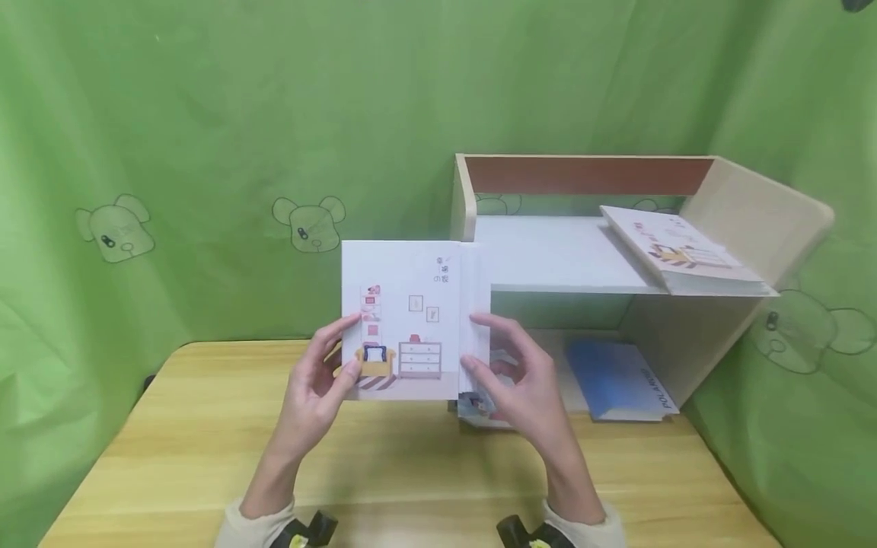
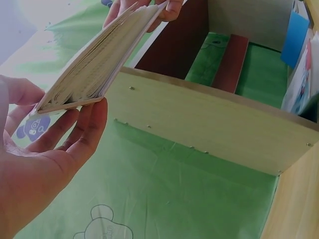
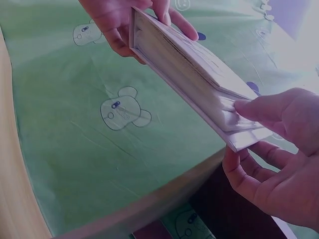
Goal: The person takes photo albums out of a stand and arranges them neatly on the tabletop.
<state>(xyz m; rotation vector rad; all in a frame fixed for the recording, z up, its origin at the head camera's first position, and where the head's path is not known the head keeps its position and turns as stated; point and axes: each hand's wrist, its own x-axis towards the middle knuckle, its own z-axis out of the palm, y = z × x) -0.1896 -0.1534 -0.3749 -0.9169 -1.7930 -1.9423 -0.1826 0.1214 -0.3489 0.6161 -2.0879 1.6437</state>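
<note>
A white book (image 1: 404, 320) with a drawn yellow armchair and a chest of drawers on its cover is held up above the table. My left hand (image 1: 311, 392) grips its left edge, thumb on the cover and fingers behind. At the right edge, my right hand (image 1: 527, 384) holds the book with the thumb on a pale strip beside the cover. From the right wrist view, that thumb presses the page edges while fingers bend under the lower cover (image 3: 189, 102). The left wrist view shows the thick block of pages (image 2: 94, 64) slightly fanned between the covers.
A two-level wooden shelf (image 1: 466, 198) stands at the back right of the table (image 1: 205, 434). Another illustrated book (image 1: 685, 243) lies on its upper board. Below are a blue book (image 1: 620, 380) and a partly hidden book (image 1: 479, 411). A green curtain (image 1: 240, 114) hangs behind.
</note>
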